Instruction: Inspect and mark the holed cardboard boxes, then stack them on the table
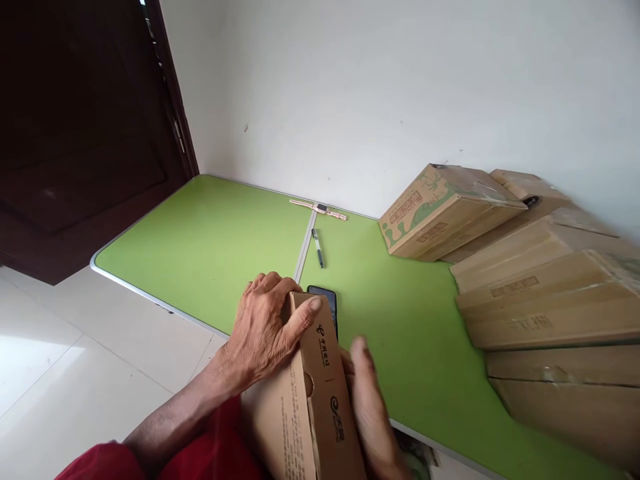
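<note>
A long brown cardboard box (323,393) with dark printed logos and lettering is tilted up in front of me, close to my body. My left hand (267,327) grips its far end, with the thumb on the printed narrow face and the fingers over the edge. Along the box's right side is my right hand (370,407), slightly blurred. Its thumb sticks up off the cardboard and its fingers reach behind the box, partly hidden. A dark phone (327,297) lies on the green table (200,240), partly covered by the box.
Several taped cardboard cartons (545,300) are packed together along the right side of the table. A pen (318,248) lies near the metal seam, with a pink-strapped watch (320,209) by the wall. A dark door (85,133) stands at left.
</note>
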`<state>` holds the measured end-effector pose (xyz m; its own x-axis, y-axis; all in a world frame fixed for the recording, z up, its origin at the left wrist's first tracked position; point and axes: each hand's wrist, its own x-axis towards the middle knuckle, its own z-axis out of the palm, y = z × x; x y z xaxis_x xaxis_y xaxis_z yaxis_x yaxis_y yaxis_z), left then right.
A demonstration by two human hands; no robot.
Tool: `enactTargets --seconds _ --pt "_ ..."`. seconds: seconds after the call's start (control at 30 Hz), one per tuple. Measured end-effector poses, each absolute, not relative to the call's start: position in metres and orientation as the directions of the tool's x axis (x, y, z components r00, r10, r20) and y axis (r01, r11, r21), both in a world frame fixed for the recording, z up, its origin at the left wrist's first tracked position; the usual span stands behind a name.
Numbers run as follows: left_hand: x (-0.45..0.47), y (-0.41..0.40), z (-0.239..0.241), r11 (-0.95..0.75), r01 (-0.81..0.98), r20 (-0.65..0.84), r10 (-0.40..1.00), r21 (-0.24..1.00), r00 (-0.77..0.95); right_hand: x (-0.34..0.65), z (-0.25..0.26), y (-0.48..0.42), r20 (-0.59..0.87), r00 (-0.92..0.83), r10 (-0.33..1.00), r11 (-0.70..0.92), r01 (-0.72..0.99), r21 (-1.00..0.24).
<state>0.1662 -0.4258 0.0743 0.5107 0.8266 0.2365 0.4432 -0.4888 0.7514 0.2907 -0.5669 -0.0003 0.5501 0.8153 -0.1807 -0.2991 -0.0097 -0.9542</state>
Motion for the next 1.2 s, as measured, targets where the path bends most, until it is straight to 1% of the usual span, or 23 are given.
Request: enactTargets --seconds 0.03,0.07,0.1,0.13,0.2,0.23,0.3,0.33,0.4,0.43,0.5,0.57,0.73,0.8,0.9,0.97,1.0,1.07,1.13,1.2 --pt "0.169 -0.426 0.073 -0.505 0.481 0.226 0.821 0.717 0.525 0.296 0.009 -0.568 -0.233 0.47 0.851 -0.073 -0.334 -0.94" --pt "0.173 -0.425 0.072 -0.519 0.51 0.213 0.814 0.686 0.54 0.301 0.019 -0.568 -0.274 0.39 0.879 -0.147 -0.326 -0.934" --pt "0.176 -0.425 0.071 -0.531 0.529 0.202 0.806 0.662 0.557 0.305 0.028 -0.569 -0.304 0.329 0.894 -0.222 -0.266 -0.938" --pt "0.178 -0.424 0.071 -0.543 0.538 0.194 0.797 0.645 0.573 0.307 0.036 -0.57 -0.32 0.305 0.897 -0.284 -0.158 -0.946" --pt "0.18 -0.423 0.072 -0.572 0.51 0.191 0.764 0.643 0.616 0.309 0.047 -0.572 -0.299 0.354 0.886 -0.356 0.104 -0.929" --pt "0.178 -0.422 0.074 -0.584 0.468 0.191 0.737 0.663 0.648 0.309 0.049 -0.574 -0.268 0.393 0.88 -0.367 0.202 -0.908" --pt "0.173 -0.417 0.077 -0.576 0.336 0.188 0.665 0.745 0.723 0.31 0.047 -0.575 -0.189 0.44 0.878 -0.346 0.311 -0.885" --pt "0.169 -0.413 0.078 -0.548 0.266 0.185 0.633 0.793 0.752 0.313 0.043 -0.576 -0.158 0.448 0.88 -0.324 0.325 -0.888" --pt "0.161 -0.403 0.078 -0.464 0.187 0.162 0.613 0.866 0.774 0.319 0.035 -0.573 -0.143 0.424 0.894 -0.276 0.27 -0.923" --pt "0.158 -0.397 0.076 -0.429 0.189 0.14 0.627 0.883 0.767 0.323 0.03 -0.57 -0.139 0.409 0.902 -0.24 0.207 -0.948" --pt "0.152 -0.386 0.072 -0.39 0.247 0.082 0.66 0.887 0.746 0.328 0.02 -0.564 -0.126 0.372 0.92 -0.158 0.055 -0.986" --pt "0.145 -0.377 0.068 -0.363 0.309 0.027 0.684 0.879 0.729 0.33 0.009 -0.557 -0.102 0.363 0.926 -0.08 -0.074 -0.994" --pt "0.123 -0.366 0.058 -0.28 0.422 -0.045 0.787 0.862 0.615 0.32 -0.028 -0.551 -0.118 0.409 0.905 0.029 -0.335 -0.942" --pt "0.115 -0.367 0.052 -0.172 0.405 -0.135 0.769 0.898 0.625 0.314 -0.04 -0.553 -0.147 0.43 0.891 0.046 -0.409 -0.912" --pt "0.112 -0.375 0.043 0.004 0.326 -0.23 0.717 0.945 0.658 0.308 -0.049 -0.557 -0.164 0.411 0.897 0.024 -0.416 -0.909" --pt "0.115 -0.38 0.039 0.014 0.331 -0.239 0.722 0.944 0.65 0.309 -0.046 -0.555 -0.16 0.419 0.894 -0.011 -0.335 -0.942" --pt "0.117 -0.383 0.037 -0.013 0.368 -0.246 0.721 0.93 0.648 0.311 -0.042 -0.551 -0.149 0.46 0.875 -0.031 -0.255 -0.967" --pt "0.12 -0.388 0.037 -0.093 0.467 -0.269 0.712 0.879 0.649 0.318 -0.029 -0.539 -0.086 0.56 0.824 -0.087 -0.024 -0.996" --pt "0.123 -0.393 0.038 -0.154 0.529 -0.272 0.719 0.835 0.639 0.325 -0.011 -0.523 0.02 0.592 0.806 -0.147 0.232 -0.962" --pt "0.124 -0.397 0.039 -0.169 0.53 -0.249 0.739 0.831 0.626 0.329 0.006 -0.507 0.054 0.533 0.844 -0.193 0.397 -0.897"
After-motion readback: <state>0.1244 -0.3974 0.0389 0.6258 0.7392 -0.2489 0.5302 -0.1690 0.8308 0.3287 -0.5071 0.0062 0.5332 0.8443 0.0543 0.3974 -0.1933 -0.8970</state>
